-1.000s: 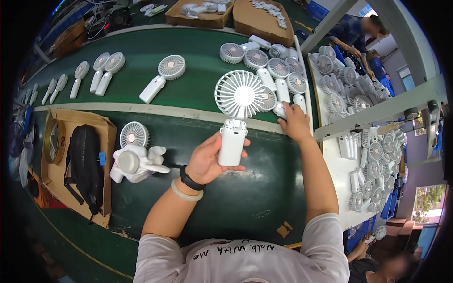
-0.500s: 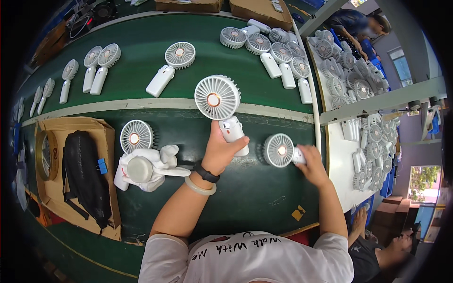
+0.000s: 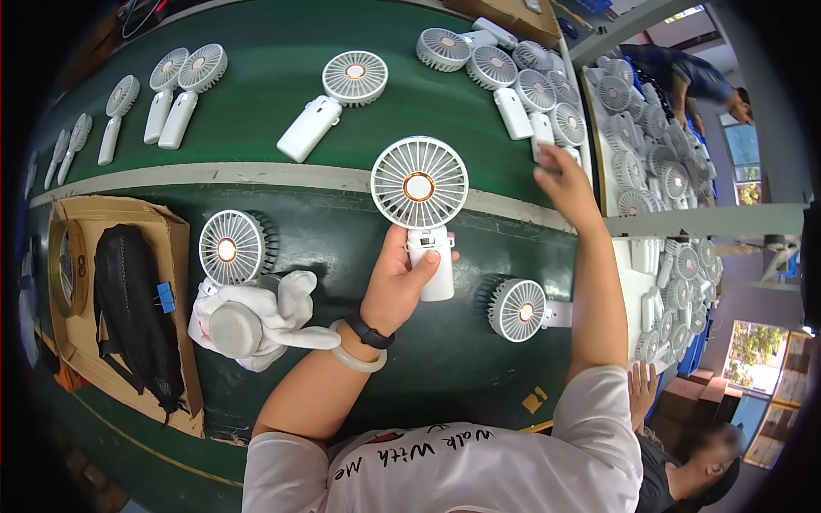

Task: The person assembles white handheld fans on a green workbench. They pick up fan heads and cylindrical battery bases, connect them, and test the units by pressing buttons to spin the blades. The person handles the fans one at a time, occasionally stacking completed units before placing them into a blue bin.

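My left hand (image 3: 402,269) grips the white handle of a handheld fan (image 3: 420,184), its round head up and facing me, my thumb on the front of the handle by a small dark display. My right hand (image 3: 566,184) is stretched out to the far right, fingers apart and holding nothing. Its fingertips are at the lower end of a cluster of white fans (image 3: 535,91); whether they touch a handle I cannot tell. Below my right hand another fan (image 3: 517,310) lies on the dark green bench, its handle partly hidden by my forearm.
A fan (image 3: 231,248) and white gloves with a round pale lid (image 3: 235,332) lie at left. Beside them is a cardboard box (image 3: 184,282) holding a black pouch (image 3: 128,299) and tape. Fans line the green belt (image 3: 256,77). Many more crowd a white table at right, with people nearby.
My right hand has let go of the fan at right and moved up to the far cluster. My left hand has turned its fan more squarely toward me. The view has shifted slightly.
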`<action>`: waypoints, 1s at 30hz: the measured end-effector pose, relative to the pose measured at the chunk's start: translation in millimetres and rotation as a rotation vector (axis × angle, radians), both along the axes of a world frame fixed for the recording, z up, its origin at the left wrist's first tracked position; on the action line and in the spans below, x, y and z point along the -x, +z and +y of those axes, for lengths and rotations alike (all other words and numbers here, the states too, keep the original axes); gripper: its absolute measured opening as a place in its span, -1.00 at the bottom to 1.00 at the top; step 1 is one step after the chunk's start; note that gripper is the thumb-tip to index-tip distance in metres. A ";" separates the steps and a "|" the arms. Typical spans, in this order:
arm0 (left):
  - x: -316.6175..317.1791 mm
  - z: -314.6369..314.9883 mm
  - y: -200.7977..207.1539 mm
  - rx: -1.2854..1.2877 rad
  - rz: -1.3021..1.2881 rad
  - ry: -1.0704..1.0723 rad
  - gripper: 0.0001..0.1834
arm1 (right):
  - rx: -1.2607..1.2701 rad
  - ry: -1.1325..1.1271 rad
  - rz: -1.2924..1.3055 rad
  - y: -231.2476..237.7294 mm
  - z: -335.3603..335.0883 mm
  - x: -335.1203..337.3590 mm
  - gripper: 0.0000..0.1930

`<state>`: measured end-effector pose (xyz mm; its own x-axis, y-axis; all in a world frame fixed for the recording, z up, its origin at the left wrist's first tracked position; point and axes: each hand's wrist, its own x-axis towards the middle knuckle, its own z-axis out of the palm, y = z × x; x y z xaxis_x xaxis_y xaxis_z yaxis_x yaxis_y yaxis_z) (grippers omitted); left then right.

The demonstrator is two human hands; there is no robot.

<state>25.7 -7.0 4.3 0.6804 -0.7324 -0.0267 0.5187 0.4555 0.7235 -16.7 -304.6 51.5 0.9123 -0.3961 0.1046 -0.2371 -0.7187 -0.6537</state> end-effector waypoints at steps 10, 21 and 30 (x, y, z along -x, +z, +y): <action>-4.9 8.0 -0.1 0.009 0.099 -0.031 -0.49 | 0.767 -0.186 0.349 -23.2 3.1 -108.1 -0.40; -7.1 7.7 3.9 0.017 0.120 -0.044 -0.53 | -1.573 0.404 -0.352 32.0 127.4 81.1 -0.16; -1.2 1.4 0.4 0.014 0.006 0.022 -0.56 | -1.397 0.134 -0.401 -21.4 131.8 97.4 -0.28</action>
